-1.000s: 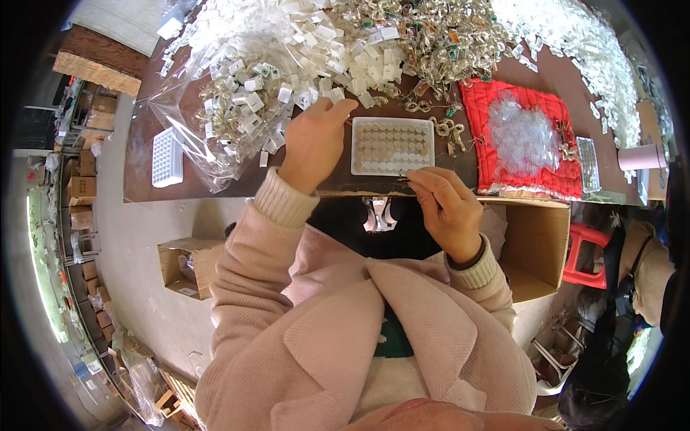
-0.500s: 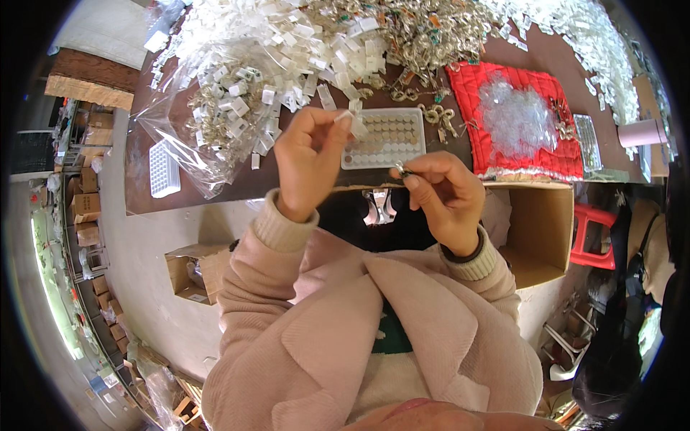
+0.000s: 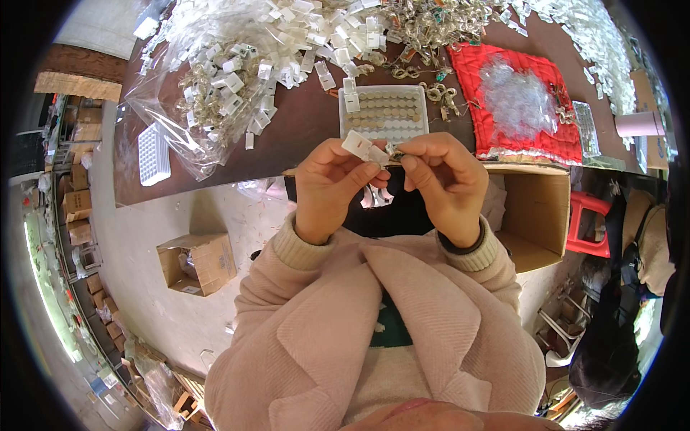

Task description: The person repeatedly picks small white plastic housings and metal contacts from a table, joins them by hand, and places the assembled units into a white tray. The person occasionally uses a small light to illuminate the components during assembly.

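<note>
Both my hands meet in front of the table's near edge. Between the thumb and fingers of my left hand [image 3: 332,183] is a small white plastic case [image 3: 358,146], its two flat halves unfolded. My right hand [image 3: 447,183] pinches a small shiny piece with a dark part [image 3: 395,153], too small to make out fully, held against the right end of the case. Just beyond the hands lies a white tray [image 3: 425,108] with rows of round, coin-like discs [image 3: 381,106]. Another white case [image 3: 350,95] rests over the tray's left edge.
Heaps of white cases [image 3: 302,29] and coiled clear strands [image 3: 438,25] cover the table's [image 3: 287,122] far side. A red quilted cloth [image 3: 528,147] carries clear plastic bits. At left stands a white ribbed tray [image 3: 153,156]; below the table are cardboard boxes [image 3: 535,251].
My left hand has come down and toward the right from beside the tray, bringing the white case to my right hand. The right hand stays near its place, still pinching the shiny piece.
</note>
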